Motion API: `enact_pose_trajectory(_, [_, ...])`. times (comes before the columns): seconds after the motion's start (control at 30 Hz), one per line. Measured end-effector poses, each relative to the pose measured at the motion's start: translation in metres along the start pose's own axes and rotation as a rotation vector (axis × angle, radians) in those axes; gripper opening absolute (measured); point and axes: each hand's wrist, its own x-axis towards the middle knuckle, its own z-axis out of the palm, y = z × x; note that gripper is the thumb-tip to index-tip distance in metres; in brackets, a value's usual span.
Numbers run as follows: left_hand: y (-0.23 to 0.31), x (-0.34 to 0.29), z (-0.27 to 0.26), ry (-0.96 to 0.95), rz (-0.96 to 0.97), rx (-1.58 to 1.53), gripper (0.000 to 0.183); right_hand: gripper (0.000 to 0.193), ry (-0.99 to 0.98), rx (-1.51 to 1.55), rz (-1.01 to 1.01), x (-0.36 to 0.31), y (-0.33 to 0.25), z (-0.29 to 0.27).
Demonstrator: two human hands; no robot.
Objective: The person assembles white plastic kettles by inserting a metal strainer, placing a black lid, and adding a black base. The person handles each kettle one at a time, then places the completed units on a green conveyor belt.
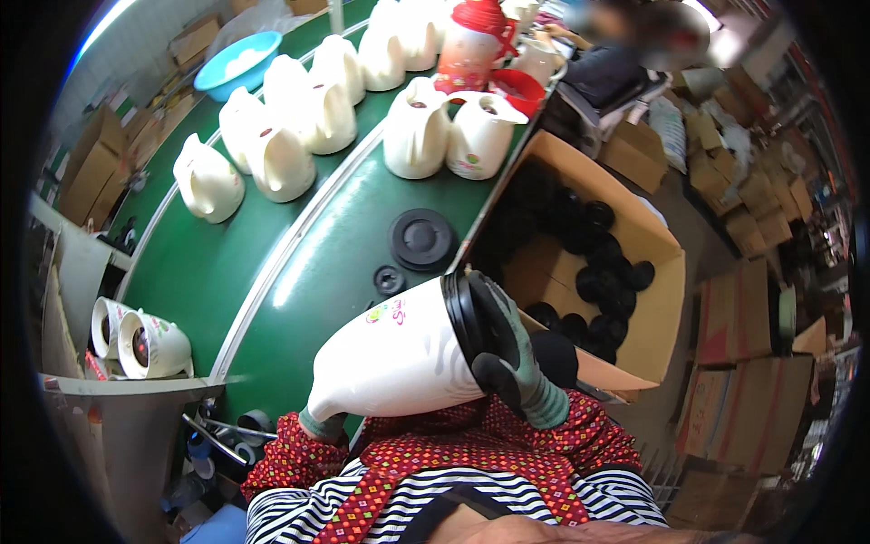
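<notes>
A white thermos jug lies tilted sideways in front of me, spout end toward the lower left and bottom toward the right. A black screw base sits at its bottom end. My right hand, in a grey-green glove with dark fingers, grips that base, thumb below and fingers across its end. My left hand, also gloved, supports the spout end, with its fingers hidden behind the jug. On the green belt just beyond lie a large black disc and a small black ring.
Several white jugs stand along the green belt, near a red flask and a blue basin. A cardboard box of black parts is at the right. Two jugs lie at the left.
</notes>
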Motion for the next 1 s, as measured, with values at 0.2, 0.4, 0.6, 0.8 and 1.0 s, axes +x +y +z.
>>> enact_pose_trajectory(0.2, [0.0,-0.004,0.039,-0.077,0.026,0.169,0.034,0.103,0.042,0.038,0.023,-0.041,-0.027,-0.018])
enact_pose_trajectory(0.4, [0.022,0.001,0.082,0.027,0.414,0.742,0.029,0.077,0.135,0.456,0.042,-0.054,-0.028,-0.016])
enact_pose_trajectory(0.6, [0.042,0.01,0.05,0.097,1.17,1.193,0.036,0.056,-0.051,0.75,0.54,-0.044,-0.048,-0.06])
enact_pose_trajectory(0.8, [0.035,0.003,0.072,-0.043,0.249,0.496,0.032,0.083,-0.084,-0.035,-0.159,-0.045,-0.055,-0.054])
enact_pose_trajectory(1.0, [0.059,0.014,0.065,0.032,0.966,1.192,0.047,0.074,-0.132,1.108,0.451,-0.054,0.029,-0.043])
